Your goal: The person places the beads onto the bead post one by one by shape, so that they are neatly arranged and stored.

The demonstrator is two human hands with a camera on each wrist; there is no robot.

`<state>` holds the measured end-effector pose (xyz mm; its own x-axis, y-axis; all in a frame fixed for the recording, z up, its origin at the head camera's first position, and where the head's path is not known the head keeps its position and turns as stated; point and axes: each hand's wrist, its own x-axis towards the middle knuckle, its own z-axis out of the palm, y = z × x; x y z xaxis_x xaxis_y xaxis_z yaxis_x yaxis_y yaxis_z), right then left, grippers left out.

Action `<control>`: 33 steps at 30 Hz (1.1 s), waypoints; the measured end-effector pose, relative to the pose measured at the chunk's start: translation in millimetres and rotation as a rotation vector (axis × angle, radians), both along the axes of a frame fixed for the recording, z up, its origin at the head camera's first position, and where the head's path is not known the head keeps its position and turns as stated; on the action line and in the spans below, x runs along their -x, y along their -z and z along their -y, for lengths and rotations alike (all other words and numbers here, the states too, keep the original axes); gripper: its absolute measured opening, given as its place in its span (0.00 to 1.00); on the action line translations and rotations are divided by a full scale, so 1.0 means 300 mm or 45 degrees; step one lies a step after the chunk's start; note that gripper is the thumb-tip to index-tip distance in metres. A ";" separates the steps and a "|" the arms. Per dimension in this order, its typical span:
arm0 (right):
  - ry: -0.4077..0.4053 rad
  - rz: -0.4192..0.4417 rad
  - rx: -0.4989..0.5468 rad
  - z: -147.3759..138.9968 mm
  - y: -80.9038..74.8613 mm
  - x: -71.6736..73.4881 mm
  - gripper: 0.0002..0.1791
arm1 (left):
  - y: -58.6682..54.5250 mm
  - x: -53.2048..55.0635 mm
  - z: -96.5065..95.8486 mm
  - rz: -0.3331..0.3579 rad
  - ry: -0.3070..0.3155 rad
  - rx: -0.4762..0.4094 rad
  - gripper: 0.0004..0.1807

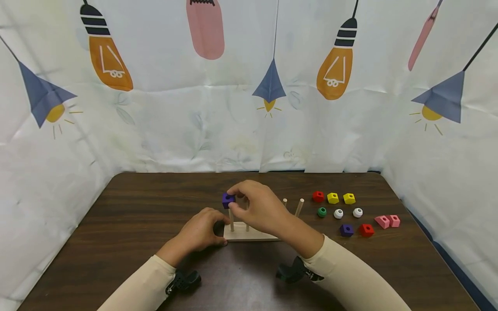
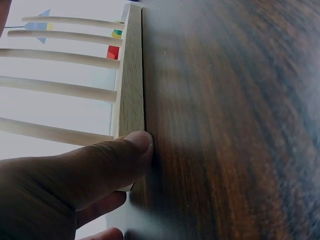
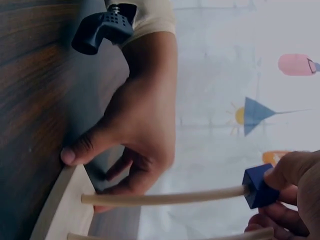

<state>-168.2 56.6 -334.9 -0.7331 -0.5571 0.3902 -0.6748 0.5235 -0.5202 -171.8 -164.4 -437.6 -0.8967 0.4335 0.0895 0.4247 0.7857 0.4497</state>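
A wooden peg board [image 1: 253, 236] with several upright pegs rests on the table. My left hand [image 1: 200, 230] grips its left end, the thumb pressed on the front edge in the left wrist view and the other fingers behind. With my right hand [image 1: 264, 207] I pinch a dark blue cube bead [image 3: 257, 187] between thumb and fingers. This bead sits at the very top of the leftmost peg [image 3: 165, 199], the peg's tip at its hole. My right hand and forearm hide part of the middle pegs in the head view.
Right of the board lie loose beads: red cubes [image 1: 318, 196], yellow ones [image 1: 349, 198], a green ball [image 1: 321, 212], white balls [image 1: 338, 214], another dark blue cube [image 1: 346, 230] and pink pieces [image 1: 382, 222]. A printed curtain [image 1: 233, 129] hangs behind the brown table [image 1: 155, 194].
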 end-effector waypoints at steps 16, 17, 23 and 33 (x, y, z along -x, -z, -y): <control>0.182 0.050 0.213 0.046 0.087 -0.056 0.20 | 0.003 0.009 0.000 0.025 -0.002 -0.010 0.25; 0.183 0.059 0.221 0.046 0.097 -0.056 0.21 | 0.003 0.009 -0.001 0.029 -0.004 -0.012 0.25; 0.169 0.084 0.265 0.048 0.147 -0.056 0.27 | 0.004 0.007 -0.002 0.033 -0.013 -0.006 0.26; 0.210 0.119 0.368 0.054 0.227 -0.055 0.42 | 0.003 0.010 -0.005 0.034 -0.018 0.006 0.25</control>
